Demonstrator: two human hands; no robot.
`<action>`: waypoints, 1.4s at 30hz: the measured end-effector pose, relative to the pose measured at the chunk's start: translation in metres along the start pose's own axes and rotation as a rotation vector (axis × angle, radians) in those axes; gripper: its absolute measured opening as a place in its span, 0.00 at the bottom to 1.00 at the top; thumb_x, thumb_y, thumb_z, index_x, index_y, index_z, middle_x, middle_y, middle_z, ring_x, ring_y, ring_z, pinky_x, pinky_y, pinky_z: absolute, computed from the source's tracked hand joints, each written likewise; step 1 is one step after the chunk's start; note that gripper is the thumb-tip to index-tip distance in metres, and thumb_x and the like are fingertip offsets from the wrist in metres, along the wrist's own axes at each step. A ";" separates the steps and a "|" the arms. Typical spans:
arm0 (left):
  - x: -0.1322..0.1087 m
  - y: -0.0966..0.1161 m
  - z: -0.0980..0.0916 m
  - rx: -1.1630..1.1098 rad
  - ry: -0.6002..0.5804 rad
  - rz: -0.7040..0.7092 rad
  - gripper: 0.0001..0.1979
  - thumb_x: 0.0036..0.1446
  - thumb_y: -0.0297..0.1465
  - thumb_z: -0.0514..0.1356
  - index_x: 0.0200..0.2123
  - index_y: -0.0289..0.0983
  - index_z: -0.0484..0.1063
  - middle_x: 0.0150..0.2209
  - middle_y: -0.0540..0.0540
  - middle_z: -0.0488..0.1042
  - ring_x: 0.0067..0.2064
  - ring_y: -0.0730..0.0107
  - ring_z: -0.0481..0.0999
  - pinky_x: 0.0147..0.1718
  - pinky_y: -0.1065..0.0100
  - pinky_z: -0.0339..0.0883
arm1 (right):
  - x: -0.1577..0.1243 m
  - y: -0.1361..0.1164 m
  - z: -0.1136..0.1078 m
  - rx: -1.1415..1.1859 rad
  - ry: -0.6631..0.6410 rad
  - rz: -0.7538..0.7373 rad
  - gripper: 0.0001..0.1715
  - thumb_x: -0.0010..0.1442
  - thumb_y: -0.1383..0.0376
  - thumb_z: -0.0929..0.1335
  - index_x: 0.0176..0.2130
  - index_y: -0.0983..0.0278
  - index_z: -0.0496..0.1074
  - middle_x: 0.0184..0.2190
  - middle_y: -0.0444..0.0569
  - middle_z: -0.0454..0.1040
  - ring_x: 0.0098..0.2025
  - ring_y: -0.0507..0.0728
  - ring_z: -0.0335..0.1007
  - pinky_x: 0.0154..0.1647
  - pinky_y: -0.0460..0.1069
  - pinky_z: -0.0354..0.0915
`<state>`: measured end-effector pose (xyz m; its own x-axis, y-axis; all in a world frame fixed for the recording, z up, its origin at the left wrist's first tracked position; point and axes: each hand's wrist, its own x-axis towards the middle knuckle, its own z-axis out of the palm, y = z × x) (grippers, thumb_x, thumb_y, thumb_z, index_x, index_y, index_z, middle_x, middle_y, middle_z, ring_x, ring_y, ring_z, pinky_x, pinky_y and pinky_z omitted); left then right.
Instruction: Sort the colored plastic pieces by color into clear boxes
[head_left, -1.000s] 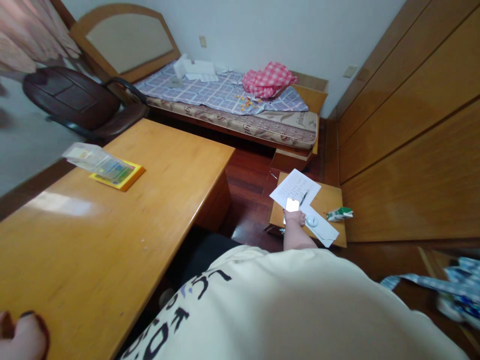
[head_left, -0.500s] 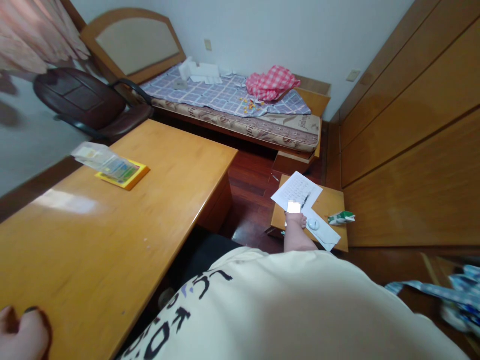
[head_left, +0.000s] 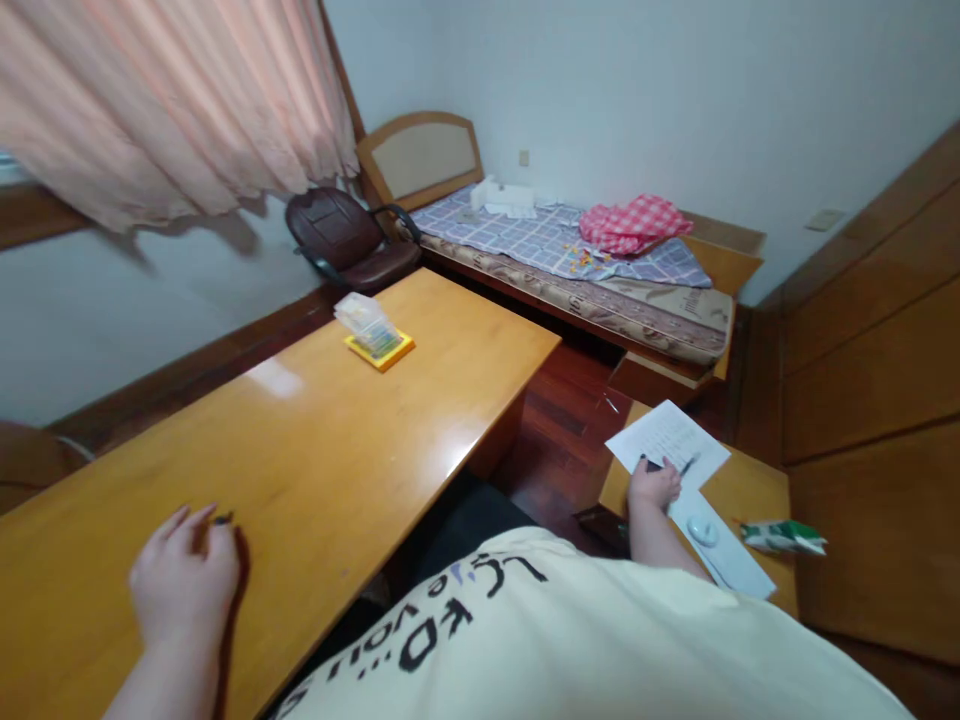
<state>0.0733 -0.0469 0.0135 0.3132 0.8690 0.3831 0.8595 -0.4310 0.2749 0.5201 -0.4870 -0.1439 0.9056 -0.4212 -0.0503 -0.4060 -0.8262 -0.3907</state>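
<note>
At far left, a pink, pleated fabric curtain (head_left: 202,110) hangs along the wall. Below it, the left hand (head_left: 184,570) rests palm down on a long, glossy, yellow-brown wooden surface (head_left: 322,450). Its fingers are loosely bent, with the thumb apart; no object shows in its grasp.

A dark brown padded chair (head_left: 337,230) with black armrests stands beyond the far end of this surface. Near that end, a clear plastic container (head_left: 367,318) leans over a flat yellow object (head_left: 390,355). Farther back is a wooden-framed bed with a blue-grey checked sheet (head_left: 517,235); a crumpled pink-and-white checked cloth (head_left: 630,222) lies on it.

To the right, the right hand (head_left: 656,487) is closed around a dark, flat, phone-like object (head_left: 652,465), mostly covered by the fingers. The object is at the near edge of a white paper sheet with handwriting (head_left: 667,432); whether it touches the paper cannot be determined. A dark, slim pen (head_left: 689,464) lies on the paper just beside the fingers.

A second white paper (head_left: 739,575) carries a pale, rounded object (head_left: 703,530). Both papers lie on a low wooden surface (head_left: 750,490), with a green-and-white packet (head_left: 784,536) at its right side.
</note>
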 end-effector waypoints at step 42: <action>-0.030 -0.038 0.033 -1.082 0.087 -0.414 0.24 0.56 0.38 0.58 0.55 0.39 0.65 0.57 0.38 0.66 0.55 0.59 0.70 0.56 0.55 0.62 | -0.474 -0.285 0.029 0.776 -1.280 -1.672 0.23 0.63 0.58 0.60 0.53 0.65 0.70 0.51 0.58 0.72 0.55 0.61 0.67 0.58 0.59 0.60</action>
<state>0.0445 -0.0491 -0.0372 0.0240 0.9905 0.1353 0.0827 -0.1369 0.9871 0.2103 -0.0408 -0.0350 -0.0189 0.9371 0.3485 0.3944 0.3273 -0.8587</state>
